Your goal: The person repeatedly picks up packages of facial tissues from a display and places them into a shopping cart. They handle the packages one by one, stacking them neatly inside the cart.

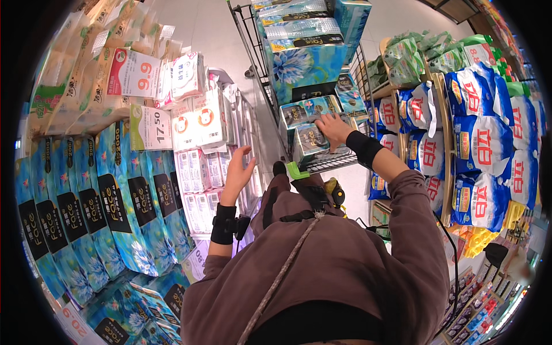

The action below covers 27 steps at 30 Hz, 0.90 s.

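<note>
My right hand (335, 130) lies over the near end of a small blue-and-black tissue pack (311, 140) at the front of a black wire shopping cart (327, 164). Its fingers and thumb touch the pack, but whether they grip it or only rest on it I cannot tell. Just behind sits a similar pack (295, 114), and another pack (350, 88) lies to the right. Large tissue bundles (308, 64) stand upright farther into the cart. My left hand (241, 168) is raised in the air with fingers apart, holding nothing, beside a stack of white tissue packs (200, 125).
To my left, rows of blue tissue bundles (114, 202) stand below beige paper packs (90, 86) with price signs (151, 128). Blue-and-white bags (481, 142) are stacked on the right shelf. A green plastic piece (297, 170) sits at the cart's near corner. Another person (513, 263) appears at lower right.
</note>
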Tool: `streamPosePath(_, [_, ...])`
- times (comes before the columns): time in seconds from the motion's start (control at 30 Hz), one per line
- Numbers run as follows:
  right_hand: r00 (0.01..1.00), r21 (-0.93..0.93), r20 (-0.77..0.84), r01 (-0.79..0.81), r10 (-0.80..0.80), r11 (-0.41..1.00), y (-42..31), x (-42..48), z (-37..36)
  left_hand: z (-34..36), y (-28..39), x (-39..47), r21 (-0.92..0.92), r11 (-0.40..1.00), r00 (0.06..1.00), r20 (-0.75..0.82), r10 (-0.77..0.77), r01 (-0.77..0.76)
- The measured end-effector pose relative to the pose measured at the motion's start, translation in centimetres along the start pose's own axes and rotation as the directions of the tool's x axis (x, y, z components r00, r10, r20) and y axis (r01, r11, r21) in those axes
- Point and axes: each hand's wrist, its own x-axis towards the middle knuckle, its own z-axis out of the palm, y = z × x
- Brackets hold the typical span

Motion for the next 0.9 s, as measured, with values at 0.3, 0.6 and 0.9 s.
streamPosePath(0.3, [0.997,0.021,0.072,-0.010,0.009,1.000,0.1,0.2,-0.7,-0.4,-0.9,1.8,-0.056,0.997,0.993,0.097,0.065,-0.059])
streamPosePath(0.6, [1.000,0.021,0.014,0.018,-0.018,1.000,0.2,0.2,-0.5,-1.2,-1.5,1.3,-0.048,0.999,0.994,0.105,0.026,-0.021])
streamPosePath(0.9, [0.989,0.061,-0.116,0.102,-0.095,0.993,-0.4,-2.4,-1.2,-0.3,-1.6,1.2,-0.056,0.997,0.997,0.059,0.050,-0.047])
